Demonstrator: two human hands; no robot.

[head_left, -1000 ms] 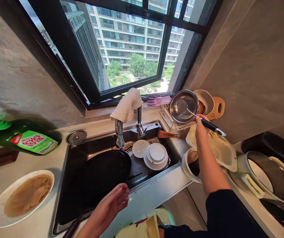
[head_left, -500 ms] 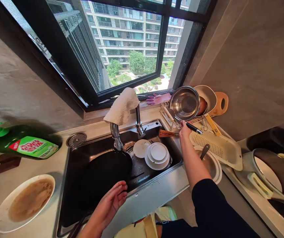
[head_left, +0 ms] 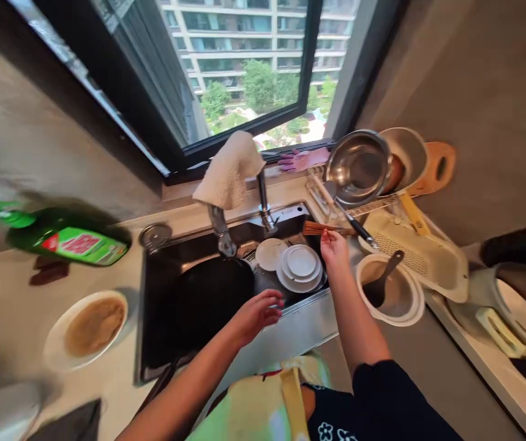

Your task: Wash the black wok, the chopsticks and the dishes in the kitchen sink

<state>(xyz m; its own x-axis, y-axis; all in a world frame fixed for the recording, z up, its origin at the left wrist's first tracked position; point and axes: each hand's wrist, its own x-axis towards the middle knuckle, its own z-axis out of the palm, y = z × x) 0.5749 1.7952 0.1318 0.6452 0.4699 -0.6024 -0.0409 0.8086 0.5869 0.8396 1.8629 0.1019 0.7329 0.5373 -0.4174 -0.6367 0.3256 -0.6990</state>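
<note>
Left hand [head_left: 258, 315]: open, fingers slightly curled, holding nothing, above the front rim of the stainless sink [head_left: 308, 311]. Right hand [head_left: 335, 254]: loosely curled, holding nothing, just below a palm-fibre brush [head_left: 329, 228] and just beside a black-handled ladle [head_left: 357, 226]. The ladle leans in a wire dish rack [head_left: 320, 202] against a stainless steel bowl [head_left: 359, 166]. Stacked white plates [head_left: 300, 266] and a black wok [head_left: 207, 294] sit in the sink. A white pot holding a black spoon [head_left: 382, 288] stands at the counter's right side, beside a cream colander [head_left: 421, 260].
</note>
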